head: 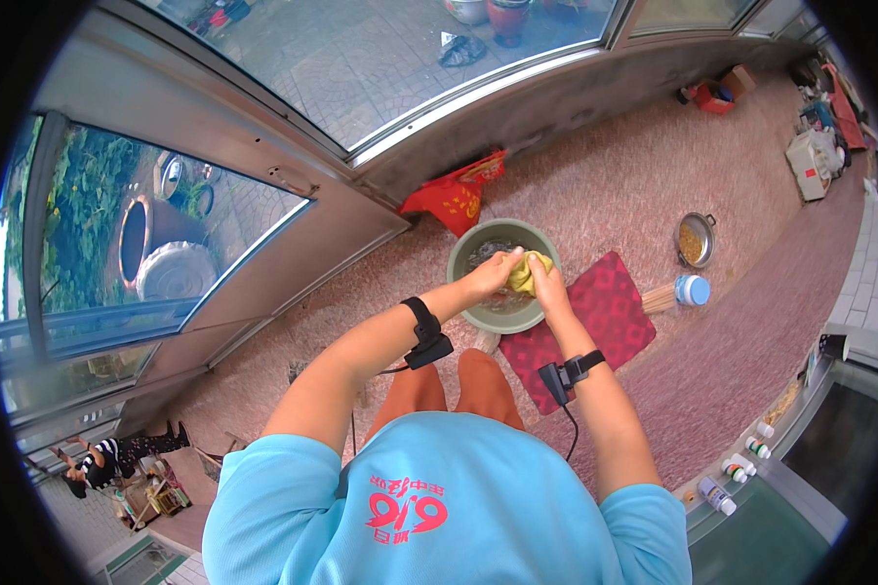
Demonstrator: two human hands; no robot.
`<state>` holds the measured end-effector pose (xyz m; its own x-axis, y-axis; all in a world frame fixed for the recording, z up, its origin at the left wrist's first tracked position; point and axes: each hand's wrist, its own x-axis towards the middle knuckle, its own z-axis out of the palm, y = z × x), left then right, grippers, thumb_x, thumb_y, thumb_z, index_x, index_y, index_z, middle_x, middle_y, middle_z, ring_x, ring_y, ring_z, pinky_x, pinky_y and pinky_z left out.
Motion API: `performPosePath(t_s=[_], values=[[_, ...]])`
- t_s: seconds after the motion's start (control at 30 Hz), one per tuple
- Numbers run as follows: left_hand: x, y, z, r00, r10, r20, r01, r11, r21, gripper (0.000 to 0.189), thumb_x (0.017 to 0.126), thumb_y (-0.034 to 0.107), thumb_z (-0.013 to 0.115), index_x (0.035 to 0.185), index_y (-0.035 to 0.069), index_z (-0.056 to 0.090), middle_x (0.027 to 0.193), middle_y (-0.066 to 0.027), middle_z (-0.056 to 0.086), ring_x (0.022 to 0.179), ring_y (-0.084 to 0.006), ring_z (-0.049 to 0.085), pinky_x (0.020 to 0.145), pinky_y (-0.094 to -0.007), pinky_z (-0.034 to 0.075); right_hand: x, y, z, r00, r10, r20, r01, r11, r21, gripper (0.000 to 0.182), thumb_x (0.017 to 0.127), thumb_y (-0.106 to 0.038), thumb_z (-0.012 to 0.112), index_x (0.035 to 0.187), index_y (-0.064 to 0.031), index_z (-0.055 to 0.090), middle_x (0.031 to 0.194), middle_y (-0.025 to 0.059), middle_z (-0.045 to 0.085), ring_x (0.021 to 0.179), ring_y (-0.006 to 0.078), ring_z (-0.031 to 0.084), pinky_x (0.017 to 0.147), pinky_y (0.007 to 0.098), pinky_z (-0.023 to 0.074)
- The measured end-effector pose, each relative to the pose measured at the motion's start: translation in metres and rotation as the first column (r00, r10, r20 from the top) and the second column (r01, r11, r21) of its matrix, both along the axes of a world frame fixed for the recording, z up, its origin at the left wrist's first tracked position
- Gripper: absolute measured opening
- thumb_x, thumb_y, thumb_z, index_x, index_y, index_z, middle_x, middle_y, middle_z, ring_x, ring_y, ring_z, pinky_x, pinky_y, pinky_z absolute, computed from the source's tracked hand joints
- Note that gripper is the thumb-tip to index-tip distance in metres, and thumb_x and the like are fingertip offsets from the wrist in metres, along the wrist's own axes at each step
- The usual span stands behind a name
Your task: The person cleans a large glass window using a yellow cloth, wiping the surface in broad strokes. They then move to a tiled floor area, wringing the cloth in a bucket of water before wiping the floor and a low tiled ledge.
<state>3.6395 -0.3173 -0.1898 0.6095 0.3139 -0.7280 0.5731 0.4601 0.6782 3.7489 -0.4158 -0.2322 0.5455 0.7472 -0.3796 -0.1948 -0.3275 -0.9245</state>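
A bunched yellow cloth (528, 273) is squeezed between my two hands over a round green-grey basin (459, 256). My left hand (494, 270) grips the cloth from its left side. On the other side, my right hand (547, 282) closes around it, thumb on top. Water (508, 301) lies in the basin beneath, its surface broken and shiny. Whether the cloth's underside touches the water cannot be seen. A dark red patterned mat (607, 307) lies on the floor just right of the basin.
A red bag (450, 201) rests by the wall behind the basin. To the right are a metal pan (696, 240) with yellow contents and a blue-lidded container (691, 290) beside thin sticks (657, 299). Several bottles (717, 496) line a ledge. Another person (106, 461) is far left.
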Motion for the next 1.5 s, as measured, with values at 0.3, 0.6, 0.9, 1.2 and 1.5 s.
performPosePath(t_s=[0.3,0.6,0.9,1.2,1.5], values=[[0.002,0.007,0.025,0.912,-0.396,0.11,0.263,0.77,0.581,0.117,0.062,0.051,0.077,0.142,0.003,0.005,0.135,-0.0253,0.033,0.126,-0.0324,0.035,0.102,-0.0342,0.031,0.004,0.005,0.086,0.855,0.059,-0.515,-0.032,0.998,0.06,0.044,0.091,-0.046,0.045,0.113,-0.0078,0.05,0.097,0.0045,0.06,0.081,0.0148,0.061,0.065,0.0275,0.0516],[0.001,0.016,0.066,0.902,-0.41,0.13,0.299,0.814,0.497,0.09,0.063,0.009,0.069,0.14,0.01,0.021,0.102,-0.0151,0.056,0.095,-0.0244,0.059,0.075,-0.0314,0.048,0.009,-0.011,0.106,0.957,0.275,-0.089,-0.278,0.96,-0.032,0.055,0.093,-0.047,0.037,0.127,-0.0053,0.04,0.125,0.0125,0.045,0.114,0.0258,0.046,0.092,0.0372,0.0402],[-0.006,0.029,0.091,0.847,-0.409,0.338,0.45,0.891,-0.05,0.038,0.073,0.004,0.059,0.108,0.011,0.046,0.063,0.0022,0.049,0.048,-0.0057,0.048,0.041,-0.0194,0.039,0.006,-0.023,0.156,0.135,0.317,0.939,-0.59,0.787,-0.181,0.072,0.069,-0.017,0.067,0.133,-0.009,0.035,0.13,0.0164,0.038,0.118,0.0346,0.041,0.096,0.0427,0.0363],[-0.011,0.015,0.1,0.714,-0.675,0.184,0.687,0.726,-0.003,0.015,0.073,0.016,0.065,0.066,0.012,0.052,0.052,0.0023,0.041,0.041,-0.0089,0.037,0.038,-0.0244,0.029,-0.015,-0.02,0.135,0.102,0.388,0.916,-0.528,0.801,-0.281,0.052,0.071,-0.006,0.058,0.121,-0.0073,0.044,0.102,0.0127,0.052,0.09,0.0291,0.057,0.069,0.0376,0.0504],[0.001,-0.01,0.091,0.676,-0.589,-0.443,0.713,0.372,0.594,0.028,0.062,0.021,0.069,0.086,0.006,0.067,0.088,-0.015,0.066,0.086,-0.0299,0.063,0.069,-0.0402,0.05,-0.019,-0.011,0.115,0.1,0.585,0.805,-0.329,0.783,-0.528,0.017,0.074,-0.013,0.058,0.085,-0.0047,0.049,0.074,0.0163,0.062,0.065,0.0341,0.062,0.057,0.0441,0.0497]])
